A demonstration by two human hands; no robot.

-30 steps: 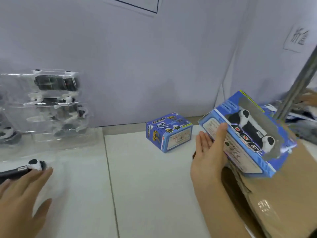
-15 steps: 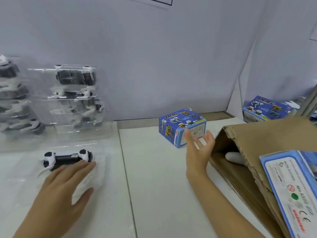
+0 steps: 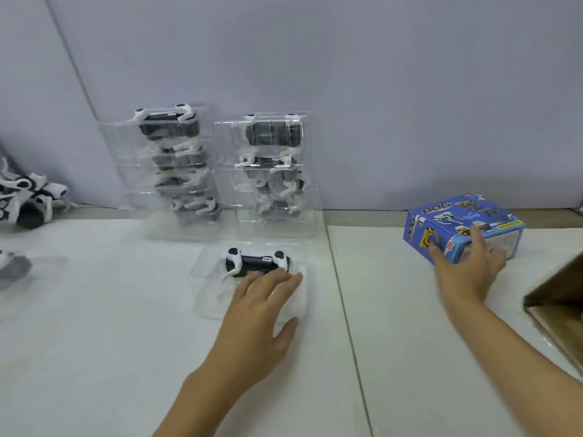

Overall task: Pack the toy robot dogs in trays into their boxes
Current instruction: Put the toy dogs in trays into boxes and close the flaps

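A black-and-white toy robot dog (image 3: 256,262) lies in a clear plastic tray (image 3: 210,285) on the white table. My left hand (image 3: 262,305) rests flat on that tray, fingers straight, just in front of the dog. A blue toy box (image 3: 457,225) stands at the right, near the wall. My right hand (image 3: 467,269) reaches onto its near side, thumb at the left corner and fingers spread against the front and top. Two stacks of trayed dogs (image 3: 176,171) (image 3: 274,171) stand against the wall behind.
Loose toy dogs (image 3: 28,197) lie at the far left by the wall. A brown cardboard carton (image 3: 558,298) opens at the right edge. A seam (image 3: 344,304) runs between the two white table sheets. A grey wall backs the table.
The view has swung left. My right hand let go of the windowed box, which is out of view, and reached to the blue box. My left hand stayed on the tray.
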